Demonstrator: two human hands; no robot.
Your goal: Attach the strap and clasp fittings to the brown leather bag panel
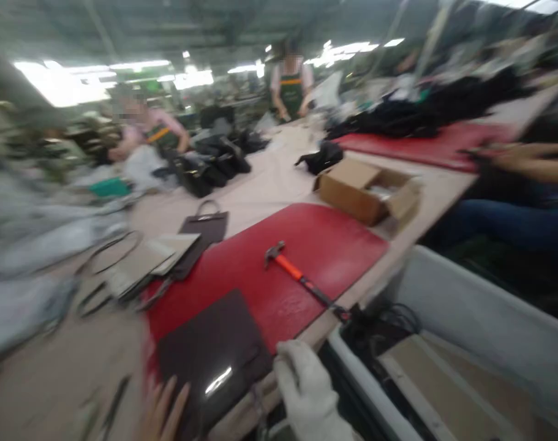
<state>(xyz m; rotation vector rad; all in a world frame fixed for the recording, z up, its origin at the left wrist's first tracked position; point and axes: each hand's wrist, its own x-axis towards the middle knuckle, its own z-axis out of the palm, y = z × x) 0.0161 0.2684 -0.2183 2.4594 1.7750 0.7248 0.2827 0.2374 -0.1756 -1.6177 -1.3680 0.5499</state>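
A dark brown handbag [214, 361] with a shiny metal plate lies flat on the near end of a red mat [301, 257]. My bare left hand [163, 413] is at its lower left edge, fingers stretched out and apart. My right hand [306, 389], in a white glove, is at the bag's right edge by the table's rim. Its fingers are curled, and whatever they may hold is hidden. A thin dark strap [259, 404] hangs between the bag and the glove. Farther up the mat lies a claw hammer [301, 277] with an orange and black handle.
Flat bag pieces with handles [157, 263] lie left of the mat. An open cardboard box [365, 190] stands beyond it. A grey bin [481, 318] holding boards is at right. Black bags [209, 162] and two co-workers are farther back; another person's arms show at right.
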